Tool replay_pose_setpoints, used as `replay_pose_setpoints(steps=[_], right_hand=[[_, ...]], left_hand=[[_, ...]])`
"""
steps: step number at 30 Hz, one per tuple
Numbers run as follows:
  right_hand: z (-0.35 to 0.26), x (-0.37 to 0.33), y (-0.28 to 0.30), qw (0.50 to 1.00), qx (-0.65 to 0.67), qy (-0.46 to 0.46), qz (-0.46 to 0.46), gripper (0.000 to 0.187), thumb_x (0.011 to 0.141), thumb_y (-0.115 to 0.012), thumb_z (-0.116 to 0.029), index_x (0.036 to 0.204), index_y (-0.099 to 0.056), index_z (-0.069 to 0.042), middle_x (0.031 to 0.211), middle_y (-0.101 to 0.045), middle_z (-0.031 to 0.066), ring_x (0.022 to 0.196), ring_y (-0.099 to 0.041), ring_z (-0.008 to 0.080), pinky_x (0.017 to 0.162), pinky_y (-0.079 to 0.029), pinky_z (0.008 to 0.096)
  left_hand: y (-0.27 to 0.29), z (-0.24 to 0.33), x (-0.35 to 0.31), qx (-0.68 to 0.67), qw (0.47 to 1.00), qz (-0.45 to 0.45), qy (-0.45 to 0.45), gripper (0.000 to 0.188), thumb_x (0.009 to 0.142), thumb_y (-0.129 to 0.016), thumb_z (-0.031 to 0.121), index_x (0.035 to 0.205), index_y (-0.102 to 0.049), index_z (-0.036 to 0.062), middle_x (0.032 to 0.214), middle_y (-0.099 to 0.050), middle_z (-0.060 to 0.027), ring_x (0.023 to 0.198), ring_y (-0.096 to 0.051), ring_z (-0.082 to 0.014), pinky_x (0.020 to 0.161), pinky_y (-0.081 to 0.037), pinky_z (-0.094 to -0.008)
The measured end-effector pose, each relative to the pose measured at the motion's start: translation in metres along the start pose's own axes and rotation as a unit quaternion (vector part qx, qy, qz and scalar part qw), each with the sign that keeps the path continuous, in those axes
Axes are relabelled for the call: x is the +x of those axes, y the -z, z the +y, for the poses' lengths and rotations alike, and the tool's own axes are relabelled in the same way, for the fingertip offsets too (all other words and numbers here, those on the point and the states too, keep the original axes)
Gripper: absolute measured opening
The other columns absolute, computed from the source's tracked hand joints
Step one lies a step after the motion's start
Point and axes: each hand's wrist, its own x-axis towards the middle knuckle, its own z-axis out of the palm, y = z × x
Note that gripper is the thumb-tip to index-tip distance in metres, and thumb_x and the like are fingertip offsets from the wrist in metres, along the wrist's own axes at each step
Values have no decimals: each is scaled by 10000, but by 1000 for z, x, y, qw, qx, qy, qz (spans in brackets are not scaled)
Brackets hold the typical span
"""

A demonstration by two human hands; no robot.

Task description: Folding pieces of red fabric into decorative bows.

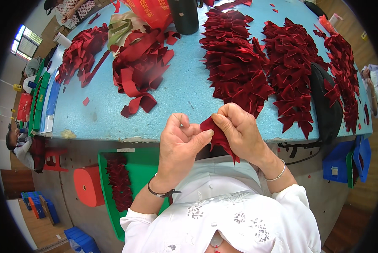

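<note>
Both my hands meet over the table's near edge around a dark red velvet ribbon bow (223, 141). My left hand (181, 139) pinches its left end between thumb and fingers. With bent fingers and thumb, my right hand (239, 131) grips the upper right part, and a pointed tail hangs below. Just beyond my hands lies a long heap of finished red bows (235, 63). Left of it is a loose pile of red ribbon strips (140, 67), one curling toward the near edge.
More bow rows (292, 71) cover the table's right, beside a black bag (326, 105). A dark cylindrical bottle (184, 17) stands at the back. By my left side are a green crate (146, 164) holding bows and a red ribbon roll (89, 185). Other people sit around.
</note>
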Motion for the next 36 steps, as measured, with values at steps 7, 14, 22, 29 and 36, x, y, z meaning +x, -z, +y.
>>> replay_pose_setpoints(steps=[7, 14, 22, 29, 36], right_hand=[[2, 3, 3, 995, 65, -79, 6, 211, 917, -539, -167, 788, -551, -1, 652, -544, -16, 590, -446, 34, 506, -370, 200], [3, 3, -3, 989, 103, -106, 4, 214, 920, -535, -171, 785, -555, -6, 637, -539, -28, 576, -441, 30, 480, -363, 203], [3, 4, -5, 1000, -9, 4, 25, 210, 915, -546, -162, 768, -551, -12, 609, -511, -34, 552, -412, 27, 456, -336, 204], [8, 4, -5, 992, 95, -77, 32, 219, 914, -550, -166, 759, -548, -12, 613, -514, -32, 556, -413, 31, 466, -335, 196], [10, 5, -5, 994, 86, -61, 35, 223, 915, -549, -166, 757, -547, -9, 613, -512, -32, 563, -414, 29, 475, -338, 194]], left_hand=[[-12, 7, -7, 95, 995, 15, 7, 304, 789, -645, -47, 940, -395, 38, 744, -578, -38, 646, -502, -57, 554, -396, -167], [-1, -7, -9, 211, 973, 4, -94, 318, 788, -656, -16, 966, -395, 13, 802, -636, -89, 696, -555, -52, 612, -438, -155], [17, 6, 2, 37, 992, -83, 89, 359, 777, -649, -56, 1010, -385, 14, 807, -598, -67, 717, -512, -66, 650, -402, -160], [-6, -7, -10, 238, 964, -25, -118, 397, 751, -670, -76, 1041, -415, 18, 839, -611, -67, 653, -479, -37, 589, -395, -152], [3, -18, -10, 251, 950, -32, -181, 360, 769, -661, -59, 1011, -405, 17, 832, -602, -75, 588, -518, -28, 502, -432, -176]])
